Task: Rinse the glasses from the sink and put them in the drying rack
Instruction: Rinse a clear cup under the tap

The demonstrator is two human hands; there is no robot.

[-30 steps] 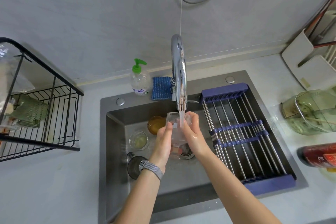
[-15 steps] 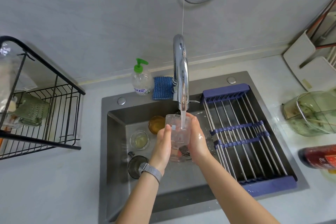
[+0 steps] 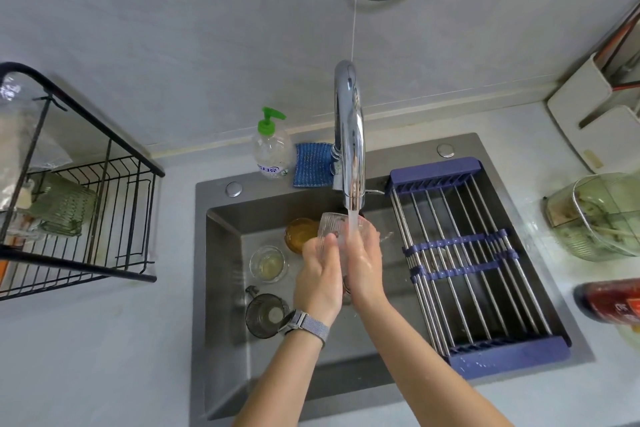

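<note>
While water from the faucet point(image 3: 349, 135) runs into it, ribbed clear glass point(image 3: 334, 230) sits upright at frame centre, long axis vertical | left hand point(image 3: 320, 276) and right hand point(image 3: 363, 262) curl round its sides | black drying rack point(image 3: 104, 218) far left, left hand nearer, green glass point(image 3: 64, 208) inside | sink point(image 3: 221, 253) holds amber glass point(image 3: 300, 234), small clear glass point(image 3: 268, 264), dark glass point(image 3: 265, 315)
</note>
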